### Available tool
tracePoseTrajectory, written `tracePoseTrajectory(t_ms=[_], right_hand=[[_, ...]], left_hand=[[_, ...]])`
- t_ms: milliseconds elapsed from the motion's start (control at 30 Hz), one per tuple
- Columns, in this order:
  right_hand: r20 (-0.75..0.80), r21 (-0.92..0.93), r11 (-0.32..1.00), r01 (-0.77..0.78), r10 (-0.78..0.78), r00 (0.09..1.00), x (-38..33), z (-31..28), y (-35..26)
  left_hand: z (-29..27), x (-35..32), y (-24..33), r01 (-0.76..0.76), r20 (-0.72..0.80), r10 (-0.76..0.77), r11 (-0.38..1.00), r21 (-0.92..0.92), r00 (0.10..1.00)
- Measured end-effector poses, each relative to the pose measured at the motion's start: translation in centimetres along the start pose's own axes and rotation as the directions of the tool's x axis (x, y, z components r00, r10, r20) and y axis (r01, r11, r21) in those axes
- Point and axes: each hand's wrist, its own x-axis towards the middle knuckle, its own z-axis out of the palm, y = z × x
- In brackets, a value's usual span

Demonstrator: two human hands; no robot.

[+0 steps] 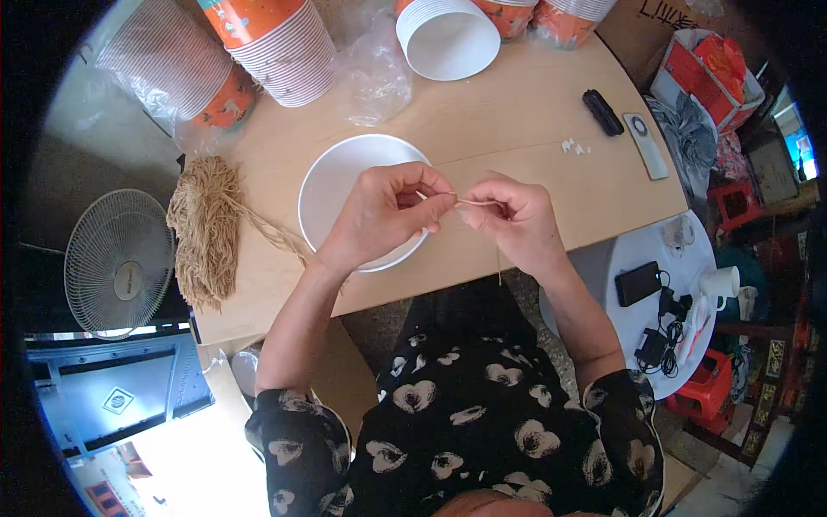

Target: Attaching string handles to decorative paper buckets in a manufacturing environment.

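Between my two hands runs a thin tan string [469, 202], pinched by the fingertips of both. My left hand [392, 207] is closed on one part of it, over a round white bowl [323, 185] on the table. My right hand [515, 211] grips the other part just beside, and a loose end hangs below it past the table's front edge. At the table's left lies a thick bundle of tan strings [207, 228], with several strands trailing toward my left wrist. What the bowl holds is partly hidden by my left hand and forearm.
Stacks of orange and white paper buckets [284, 56] and a crumpled clear plastic bag [375, 73] line the back of the wooden table [508, 112]. A black case [602, 113], a remote control [646, 146] and small white bits [575, 147] lie at right. A fan [121, 263] stands left.
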Motion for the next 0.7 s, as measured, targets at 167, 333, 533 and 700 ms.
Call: tracePoseTrajectory(t_ms=[167,333,533,700], right_hand=[[0.029,0.289,0.945,-0.156,0.154,0.988,0.28,0.48,0.54],[0.117,0.488,0.773,-0.406,0.403,0.908,0.35,0.37,0.16],[0.144,0.572,0.695,-0.436,0.438,0.887,0.29,0.28,-0.07],[0.156,0.581,0.686,-0.438,0.434,0.887,-0.06,0.2,-0.19]], left_hand=[[0.37,-0.18,0.22,-0.004,-0.044,0.006,0.999,0.045,0.999],[0.51,-0.64,0.52,0.003,-0.092,0.003,0.998,0.07,0.996],[0.43,-0.8,0.59,-0.01,-0.096,0.02,0.995,0.102,0.995],[0.54,-0.62,0.29,-0.038,-0.096,0.048,0.994,0.106,0.994]])
